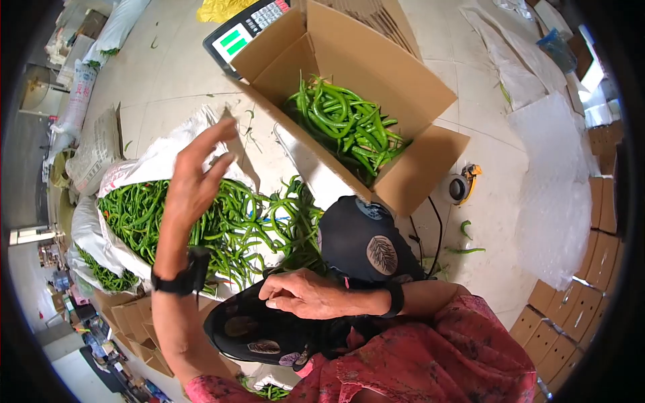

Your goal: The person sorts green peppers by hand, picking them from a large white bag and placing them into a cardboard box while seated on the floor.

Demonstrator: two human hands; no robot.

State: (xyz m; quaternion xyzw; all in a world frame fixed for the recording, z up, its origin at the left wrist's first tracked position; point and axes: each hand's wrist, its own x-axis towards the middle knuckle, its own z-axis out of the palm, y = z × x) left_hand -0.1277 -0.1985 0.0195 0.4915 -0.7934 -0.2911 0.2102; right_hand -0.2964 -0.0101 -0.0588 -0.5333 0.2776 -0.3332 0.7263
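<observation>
My left hand (201,168) is raised over a white sack (158,151) of long green chili peppers (138,211). Its fingers are spread and slightly smeared by motion, and nothing shows in them. Close to my lap, my right hand (306,293) has its fingers curled together, with nothing visible in it. More green chilies (292,215) spill from the sack mouth toward my knee. An open cardboard box (410,84) stands in front of me with a heap of chilies (342,124) inside. Neither hand touches the box.
A digital scale (245,30) shows lit green digits behind the box's left side. A tape dispenser (463,185) and a black cable (437,235) lie on the tiled floor to the right. Plastic sheeting (557,188) and stacked cartons (571,309) line the right side.
</observation>
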